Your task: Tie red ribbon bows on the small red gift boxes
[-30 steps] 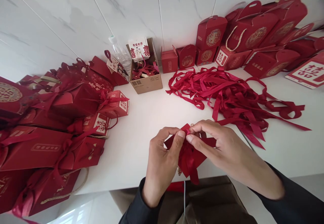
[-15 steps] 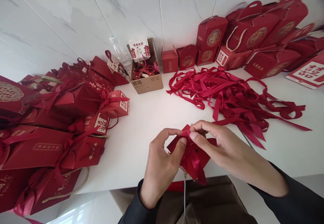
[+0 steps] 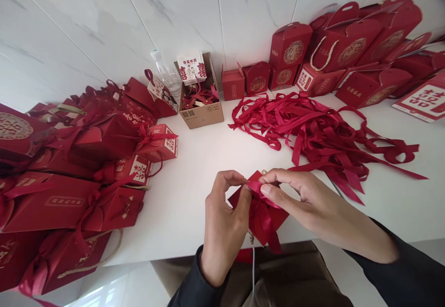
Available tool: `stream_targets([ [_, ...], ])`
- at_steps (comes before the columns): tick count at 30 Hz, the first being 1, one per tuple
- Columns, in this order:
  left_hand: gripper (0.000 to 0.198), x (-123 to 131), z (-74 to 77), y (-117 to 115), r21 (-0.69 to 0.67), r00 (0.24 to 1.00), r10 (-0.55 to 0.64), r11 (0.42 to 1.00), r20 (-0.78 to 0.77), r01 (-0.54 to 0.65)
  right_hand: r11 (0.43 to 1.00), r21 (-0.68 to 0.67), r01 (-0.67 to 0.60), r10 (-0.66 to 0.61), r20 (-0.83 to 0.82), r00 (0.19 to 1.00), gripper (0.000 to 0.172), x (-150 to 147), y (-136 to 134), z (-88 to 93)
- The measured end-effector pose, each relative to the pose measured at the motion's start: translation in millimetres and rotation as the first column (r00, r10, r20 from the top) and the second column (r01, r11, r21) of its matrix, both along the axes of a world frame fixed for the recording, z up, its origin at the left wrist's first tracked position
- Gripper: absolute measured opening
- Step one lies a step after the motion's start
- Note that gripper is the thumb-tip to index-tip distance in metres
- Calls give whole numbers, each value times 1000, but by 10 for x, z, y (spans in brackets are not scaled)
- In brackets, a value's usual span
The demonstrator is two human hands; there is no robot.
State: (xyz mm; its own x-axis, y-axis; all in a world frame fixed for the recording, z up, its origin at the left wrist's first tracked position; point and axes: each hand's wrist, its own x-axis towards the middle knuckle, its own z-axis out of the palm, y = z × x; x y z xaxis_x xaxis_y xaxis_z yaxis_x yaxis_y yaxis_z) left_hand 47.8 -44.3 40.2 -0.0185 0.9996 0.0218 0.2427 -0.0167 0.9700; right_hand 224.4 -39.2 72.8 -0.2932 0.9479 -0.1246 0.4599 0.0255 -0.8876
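A small red gift box (image 3: 256, 221) rests at the table's front edge, with a red ribbon (image 3: 267, 226) tied across its top and one tail hanging down over the side. My left hand (image 3: 227, 219) pinches the ribbon between thumb and forefinger on the left. From the right, my right hand (image 3: 295, 196) pinches the same ribbon, thumb against forefinger. The ribbon stretches in a short fold between both sets of fingertips. A bit of twisted gold cord shows under the box's near side. Both hands cover part of the box.
Loose red ribbons (image 3: 309, 126) lie heaped behind my right hand. A cardboard box (image 3: 203, 117) holds cards and ribbon pieces beside a clear bottle (image 3: 165, 73). Ribboned red boxes (image 3: 69, 200) pile up at left; more red boxes (image 3: 351, 43) line the wall at right.
My left fingertips have shifted slightly left and up, and the ribbon between my hands is pulled into a wider fold. The box stays in about the same place.
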Motion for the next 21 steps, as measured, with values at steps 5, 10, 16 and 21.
stream_targets([
  [5, 10, -13, 54, -47, 51, 996, -91, 995, 9, 91, 999, -37, 15, -18, -66, 998, 32, 0, 14, -13],
  [10, 9, 23, 69, -53, 17, 997, -74, 997, 1, 74, 999, -44, 14, -18, -100, 995, 26, 16, 3, -53],
  [16, 11, 50, 40, -7, -29, 996, -68, 997, 62, 70, 998, -47, 35, -40, -118, 992, 21, 18, -11, -60],
  [21, 13, 49, 65, -14, -58, 990, -96, 993, 104, 102, 997, -68, 23, -28, -61, 998, 16, 20, -32, -32],
])
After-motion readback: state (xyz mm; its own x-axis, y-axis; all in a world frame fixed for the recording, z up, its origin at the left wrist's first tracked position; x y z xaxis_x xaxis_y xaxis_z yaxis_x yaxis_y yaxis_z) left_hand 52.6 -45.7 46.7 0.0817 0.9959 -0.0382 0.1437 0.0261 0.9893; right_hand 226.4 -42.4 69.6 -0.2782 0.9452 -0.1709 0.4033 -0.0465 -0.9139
